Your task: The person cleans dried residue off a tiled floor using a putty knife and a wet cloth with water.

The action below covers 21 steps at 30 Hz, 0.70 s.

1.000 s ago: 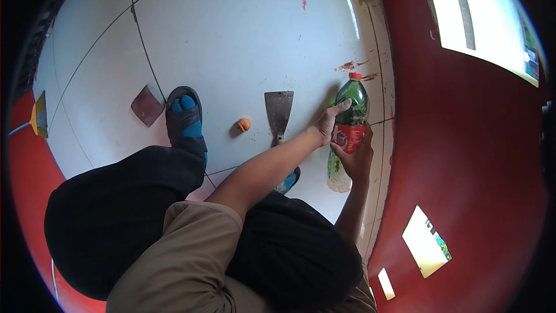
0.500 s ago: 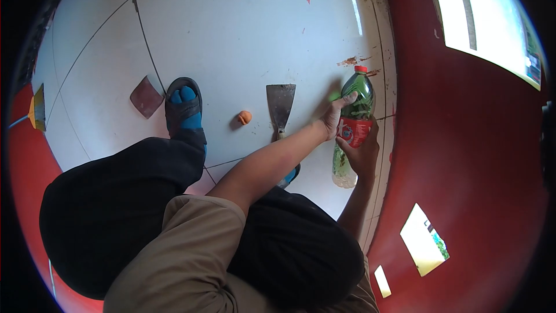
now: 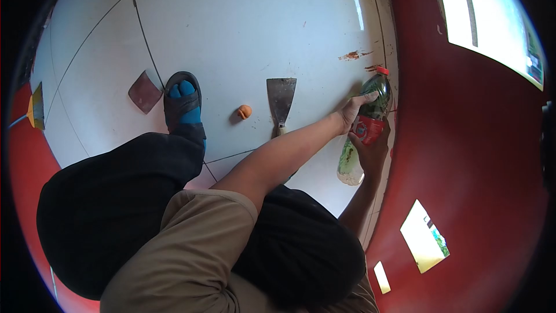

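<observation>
A plastic bottle (image 3: 351, 162) with a red cap and red label leans to the right near the red wall. Something green shows through its clear sides, and a pale layer is at its base. My left hand (image 3: 353, 111) closes on its upper part from the left, thumb across the shoulder; most of its fingers are hidden behind the bottle. Lower down, my right hand (image 3: 373, 149) wraps round the label from the right. Left of the hands, a scraper (image 3: 281, 99) with a wide metal blade lies on the floor, its handle partly behind my left forearm.
A small orange object (image 3: 244, 112) lies left of the scraper. Beside my sandalled foot (image 3: 184, 101) is a brownish-red square piece (image 3: 145, 92). The red wall (image 3: 463, 139) curves close along the right. Brown smears (image 3: 354, 55) mark the white tiles.
Both hands have shifted the bottle to the right, towards the red wall. Its cap end now tilts further right. The scraper and orange object stay in place.
</observation>
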### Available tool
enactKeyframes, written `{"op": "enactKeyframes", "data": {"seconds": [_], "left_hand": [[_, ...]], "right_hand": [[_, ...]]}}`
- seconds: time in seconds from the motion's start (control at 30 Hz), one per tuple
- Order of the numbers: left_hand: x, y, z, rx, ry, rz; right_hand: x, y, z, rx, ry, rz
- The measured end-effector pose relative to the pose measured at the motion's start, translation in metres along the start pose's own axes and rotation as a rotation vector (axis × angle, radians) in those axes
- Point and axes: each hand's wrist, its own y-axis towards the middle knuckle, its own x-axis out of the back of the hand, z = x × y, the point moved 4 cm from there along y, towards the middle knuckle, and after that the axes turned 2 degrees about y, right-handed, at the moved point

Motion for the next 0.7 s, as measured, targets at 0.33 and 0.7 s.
{"op": "enactKeyframes", "data": {"seconds": [0.33,0.7], "left_hand": [[-0.005,-0.004,0.004,0.011,0.034,0.021],[-0.086,-0.11,-0.111,-0.841,0.929,0.192]], "right_hand": [[-0.001,-0.009,-0.006,-0.028,0.068,-0.023],[-0.02,0.001,0.073,0.585,0.274,-0.125]]}}
